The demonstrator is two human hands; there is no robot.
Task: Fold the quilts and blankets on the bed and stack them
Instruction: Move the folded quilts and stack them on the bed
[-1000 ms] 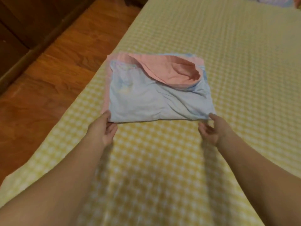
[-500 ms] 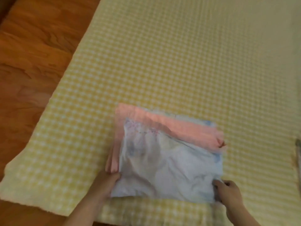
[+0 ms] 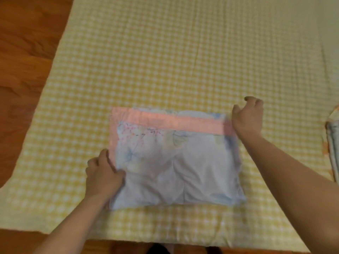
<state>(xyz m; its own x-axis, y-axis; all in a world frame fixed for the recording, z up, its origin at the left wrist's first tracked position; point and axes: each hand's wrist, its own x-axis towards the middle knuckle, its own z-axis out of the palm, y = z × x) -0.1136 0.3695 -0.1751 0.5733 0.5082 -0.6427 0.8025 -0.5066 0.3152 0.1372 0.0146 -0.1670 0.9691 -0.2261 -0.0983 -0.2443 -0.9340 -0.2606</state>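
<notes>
The bed [image 3: 183, 61] fills most of the head view, covered edge to edge by a yellow and white checked spread. Its left edge runs diagonally from top centre down to the lower left, and its near edge crosses the bottom of the view.

A brown wooden floor [image 3: 27, 52] shows along the left side and again in a narrow strip below the near edge of the bed.

The folded blanket [image 3: 174, 165] lies flat on the spread, in the near half of the bed and slightly left of centre. It forms a rough rectangle, pale blue-white with a faint floral print toward its far left corner. A pink band runs along its far edge and down its left edge. The surface is creased but level.

A second piece of folded cloth [image 3: 333, 147], pale with light stripes, is cut off by the right border of the view. It lies on the bed, well apart from the blanket.

The left hand [image 3: 103, 173] rests on the blanket's left edge, near the middle of that side. Its fingers [image 3: 102, 158] are curled against the edge, thumb lying on the top layer, gripping the fabric.

The right hand [image 3: 247, 118] is at the blanket's far right corner, palm down over the end of the pink band. Its fingers [image 3: 255, 101] are bent and slightly spread. Whether they hold fabric cannot be told.
</notes>
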